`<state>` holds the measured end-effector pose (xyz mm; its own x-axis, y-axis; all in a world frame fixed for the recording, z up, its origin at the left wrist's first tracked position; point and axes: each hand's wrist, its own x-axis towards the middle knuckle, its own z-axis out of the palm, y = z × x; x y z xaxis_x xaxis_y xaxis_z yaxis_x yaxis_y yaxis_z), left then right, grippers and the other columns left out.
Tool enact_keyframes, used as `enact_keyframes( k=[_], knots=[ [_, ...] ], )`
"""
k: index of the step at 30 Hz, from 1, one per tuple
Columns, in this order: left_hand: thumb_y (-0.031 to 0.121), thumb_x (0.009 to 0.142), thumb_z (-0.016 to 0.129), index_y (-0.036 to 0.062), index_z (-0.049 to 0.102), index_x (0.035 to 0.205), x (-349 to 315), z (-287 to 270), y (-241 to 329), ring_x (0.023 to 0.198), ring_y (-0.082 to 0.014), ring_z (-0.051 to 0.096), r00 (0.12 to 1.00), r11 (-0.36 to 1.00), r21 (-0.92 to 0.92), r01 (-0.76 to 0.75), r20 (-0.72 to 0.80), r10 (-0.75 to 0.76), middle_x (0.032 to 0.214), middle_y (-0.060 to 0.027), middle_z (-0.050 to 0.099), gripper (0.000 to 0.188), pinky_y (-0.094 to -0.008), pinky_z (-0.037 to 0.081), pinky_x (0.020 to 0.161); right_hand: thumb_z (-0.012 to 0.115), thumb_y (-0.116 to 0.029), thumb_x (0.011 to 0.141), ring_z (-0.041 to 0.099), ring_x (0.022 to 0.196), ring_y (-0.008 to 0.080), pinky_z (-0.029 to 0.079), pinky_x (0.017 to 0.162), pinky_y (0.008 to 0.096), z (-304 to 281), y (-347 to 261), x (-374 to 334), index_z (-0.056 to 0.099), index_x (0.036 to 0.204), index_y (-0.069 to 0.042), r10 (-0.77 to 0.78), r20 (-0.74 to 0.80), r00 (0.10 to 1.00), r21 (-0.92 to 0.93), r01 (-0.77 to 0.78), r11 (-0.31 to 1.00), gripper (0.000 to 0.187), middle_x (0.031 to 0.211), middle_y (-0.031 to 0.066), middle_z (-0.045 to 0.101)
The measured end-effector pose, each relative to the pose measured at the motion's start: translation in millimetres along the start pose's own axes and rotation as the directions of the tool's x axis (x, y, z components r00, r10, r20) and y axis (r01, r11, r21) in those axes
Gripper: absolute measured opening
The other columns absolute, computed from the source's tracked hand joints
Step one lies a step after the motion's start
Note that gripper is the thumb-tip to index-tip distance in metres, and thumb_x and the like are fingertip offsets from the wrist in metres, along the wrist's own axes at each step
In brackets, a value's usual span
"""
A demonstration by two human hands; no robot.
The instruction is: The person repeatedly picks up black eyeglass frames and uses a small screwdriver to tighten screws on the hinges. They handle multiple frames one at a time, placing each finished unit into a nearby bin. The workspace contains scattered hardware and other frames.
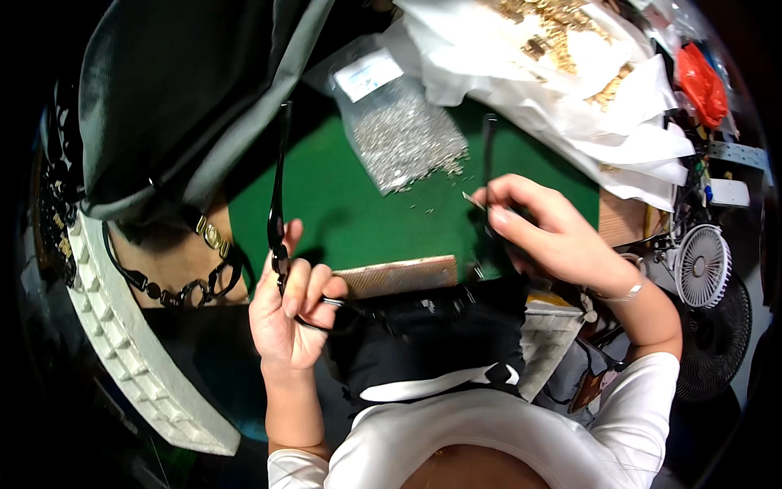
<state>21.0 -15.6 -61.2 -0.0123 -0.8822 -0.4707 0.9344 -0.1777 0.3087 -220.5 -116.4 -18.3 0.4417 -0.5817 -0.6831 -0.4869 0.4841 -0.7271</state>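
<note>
A black eyeglass frame (278, 187) spans the space between my hands, its two temple arms pointing away from me. My left hand (293, 314) is closed round its left hinge end, fingers curled. At the right temple arm (489, 147), my right hand (533, 220) is closed in a pinch; a small pale pointed piece (472, 200) shows at its fingertips, too small to name. The front of the frame is hard to make out against dark cloth. Beyond lies a clear plastic bag (399, 134) of tiny silver metal parts, some spilled at its mouth.
A ridged wooden strip (399, 275) lies along the near edge of the green mat (326, 220). White wrapping (643, 155) with gold-coloured parts fills the far right. A dark grey bag (179, 106) and a white foam tray (138, 367) stand left, a small fan (702, 265) right.
</note>
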Motion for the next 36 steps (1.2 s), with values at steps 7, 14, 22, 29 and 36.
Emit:
enact_keyframes(
  k=[7,14,22,29,36],
  knots=[
    [0.024,0.09,0.036,-0.0034,0.028,0.128,5.8,9.9,-17.3,0.099,-0.0215,0.048,0.791,0.204,0.948,-0.245,0.074,0.607,0.11,-0.0182,0.048,0.047,-0.0365,0.034,0.09,0.049,-0.013,0.085,0.052,0.067,0.0125,0.044,0.06,0.0244,-9.7,29.5,4.5,0.048,0.102,0.0,-0.385,-0.122,0.915,-0.315,0.332,0.889,0.022,0.086,0.0084,0.05],
    [0.01,0.061,0.074,0.0019,0.055,0.098,7.7,39.8,-52.5,0.062,-0.0191,0.048,0.757,-0.366,0.751,-0.549,0.633,0.162,0.072,-0.0067,0.051,0.042,-0.0294,0.041,0.057,0.053,-0.015,0.078,0.055,0.078,0.0273,0.043,0.069,0.034,-16.4,-2.7,-7.6,0.049,0.09,-0.001,-0.503,-0.149,0.851,-0.528,0.362,0.768,0.019,0.082,0.016,0.055],
    [0.033,0.071,0.064,0.0085,0.04,0.08,-21.9,42.0,-11.7,0.055,-0.0096,0.031,0.792,0.604,0.532,-0.593,0.251,0.557,0.063,0.0,0.034,0.035,-0.0256,0.031,0.059,0.056,-0.013,0.074,0.055,0.068,0.0327,0.043,0.06,0.0377,-106.5,-37.6,60.8,0.051,0.083,-0.001,-0.878,-0.038,0.477,-0.987,0.117,0.107,0.016,0.07,0.0165,0.056],
    [0.006,0.076,0.061,0.0,0.044,0.103,-56.0,8.2,-6.1,0.07,-0.0194,0.058,0.785,0.497,0.615,-0.613,0.402,0.471,0.072,-0.0126,0.062,0.033,-0.0266,0.044,0.071,0.055,-0.013,0.076,0.056,0.066,0.031,0.043,0.059,0.037,-102.9,-33.5,67.8,0.051,0.082,-0.002,-0.835,0.055,0.548,-0.997,0.08,-0.013,0.013,0.07,0.0159,0.056],
    [-0.007,0.06,0.061,-0.0057,0.053,0.088,-27.3,33.6,-21.5,0.049,-0.0184,0.046,0.639,0.003,0.663,-0.749,0.721,0.268,0.065,-0.0087,0.056,0.029,-0.0293,0.037,0.05,0.057,-0.012,0.077,0.057,0.071,0.0323,0.044,0.064,0.0365,-104.6,-42.0,72.0,0.055,0.09,-0.001,-0.803,-0.08,0.59,-0.986,0.071,0.15,0.017,0.078,0.0164,0.059]
  ],
)
